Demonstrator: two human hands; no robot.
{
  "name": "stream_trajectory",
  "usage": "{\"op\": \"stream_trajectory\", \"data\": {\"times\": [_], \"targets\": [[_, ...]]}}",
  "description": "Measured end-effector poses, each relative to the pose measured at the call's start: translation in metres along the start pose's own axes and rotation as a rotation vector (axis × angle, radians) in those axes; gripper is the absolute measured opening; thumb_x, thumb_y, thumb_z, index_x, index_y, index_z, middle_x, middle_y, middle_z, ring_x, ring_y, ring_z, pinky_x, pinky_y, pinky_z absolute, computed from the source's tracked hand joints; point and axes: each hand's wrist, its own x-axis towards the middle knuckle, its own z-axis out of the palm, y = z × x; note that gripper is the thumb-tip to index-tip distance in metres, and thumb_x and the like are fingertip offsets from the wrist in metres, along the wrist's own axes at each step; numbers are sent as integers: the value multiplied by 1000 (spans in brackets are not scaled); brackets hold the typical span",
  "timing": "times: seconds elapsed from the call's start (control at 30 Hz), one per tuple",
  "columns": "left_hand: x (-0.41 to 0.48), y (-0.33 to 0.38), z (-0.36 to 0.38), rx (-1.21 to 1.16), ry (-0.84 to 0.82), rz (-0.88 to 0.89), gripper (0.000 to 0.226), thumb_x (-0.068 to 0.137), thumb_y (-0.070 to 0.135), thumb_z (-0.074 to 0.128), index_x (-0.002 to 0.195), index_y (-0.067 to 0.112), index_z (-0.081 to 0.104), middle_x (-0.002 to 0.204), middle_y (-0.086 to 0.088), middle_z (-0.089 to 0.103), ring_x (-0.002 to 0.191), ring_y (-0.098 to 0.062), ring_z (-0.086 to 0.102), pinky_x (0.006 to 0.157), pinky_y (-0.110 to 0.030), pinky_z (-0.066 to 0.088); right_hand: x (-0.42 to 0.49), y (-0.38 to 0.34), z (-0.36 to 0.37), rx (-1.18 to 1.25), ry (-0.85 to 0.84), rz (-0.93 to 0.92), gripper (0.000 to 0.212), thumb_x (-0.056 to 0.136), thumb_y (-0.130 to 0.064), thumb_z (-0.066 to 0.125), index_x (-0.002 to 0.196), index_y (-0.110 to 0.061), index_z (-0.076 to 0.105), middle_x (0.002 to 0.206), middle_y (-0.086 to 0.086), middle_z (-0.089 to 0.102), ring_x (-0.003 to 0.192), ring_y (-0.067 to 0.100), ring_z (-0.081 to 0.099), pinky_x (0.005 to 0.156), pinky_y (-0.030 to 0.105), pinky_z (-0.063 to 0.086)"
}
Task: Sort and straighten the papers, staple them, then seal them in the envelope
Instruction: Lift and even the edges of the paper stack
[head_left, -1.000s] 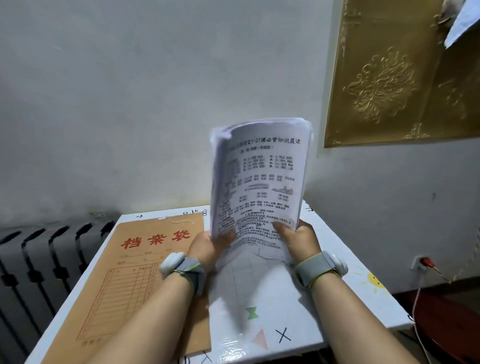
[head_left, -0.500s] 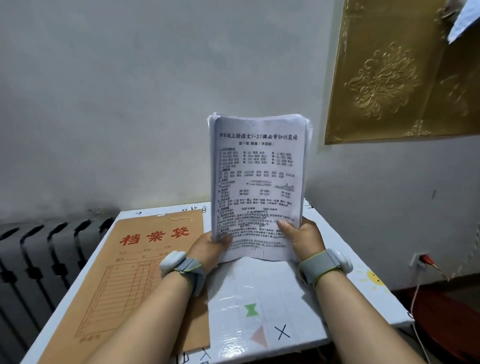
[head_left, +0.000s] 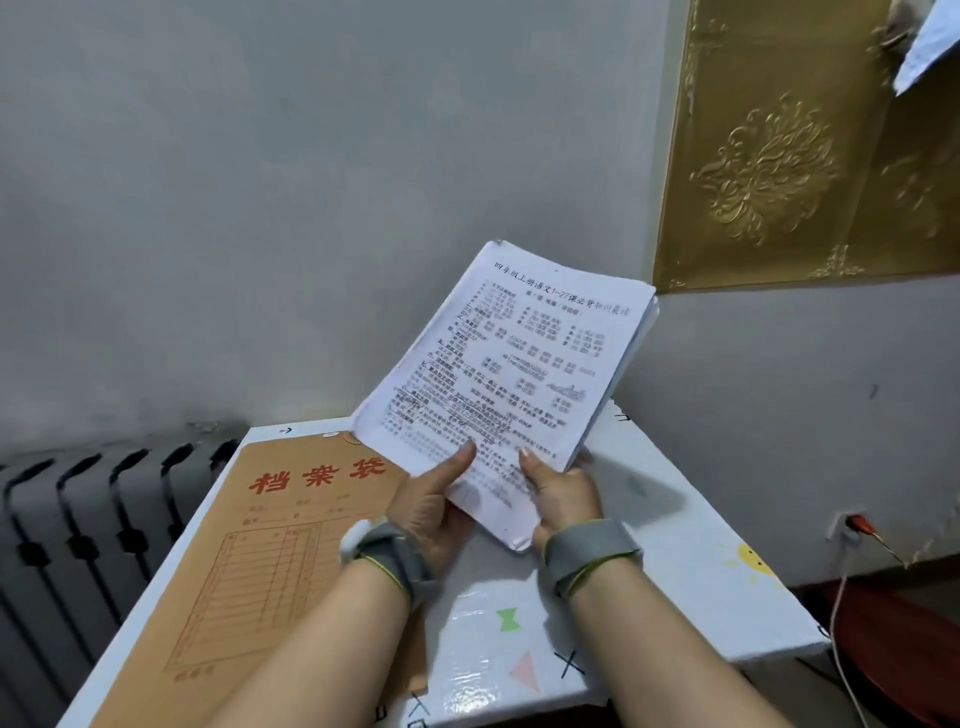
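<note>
A thick stack of white printed papers, its top sheet covered in dense black text under a heading line, is held up in the air above the far part of the worktop. It is tilted, with its top leaning to the right. The sheets are not flush: along the right edge the layers fan out in steps.

The left hand grips the stack's lower left edge, thumb pressed flat on the front sheet. The right hand grips the lower right corner, thumb on the front and fingers curled behind. Each wrist wears a grey fabric band.

The flat brown kraft-paper envelope, with large red characters and a red printed form, lies on the left half of the glossy white worktop. The left forearm crosses over its near right part. To the right of the envelope the worktop is bare, showing small coloured shapes, out to its right and near edges.

A dark grey ribbed radiator stands just beside the worktop's left edge. A gold embossed wall panel hangs above right. A wall socket with a white cable sits low on the right wall.
</note>
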Motion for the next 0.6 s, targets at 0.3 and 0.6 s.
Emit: {"op": "stream_trajectory", "data": {"times": [0.3, 0.6], "targets": [[2, 46, -44, 406, 235, 55, 11, 82, 0, 63, 92, 4, 65, 102, -20, 69, 93, -36, 66, 89, -51, 49, -1, -37, -4, 191, -17, 21, 23, 81, 11, 59, 96, -4, 65, 110, 14, 66, 95, 32, 64, 94, 52, 47], [-15, 94, -86, 610, 189, 123, 17, 84, -3, 57, 97, 4, 64, 92, -11, 72, 76, -24, 71, 70, -38, 59, 7, -65, -33, -105, -60, 44, 25, 76, 15, 60, 96, 2, 63, 77, 14, 71, 67, 28, 68, 76, 41, 58]]}}
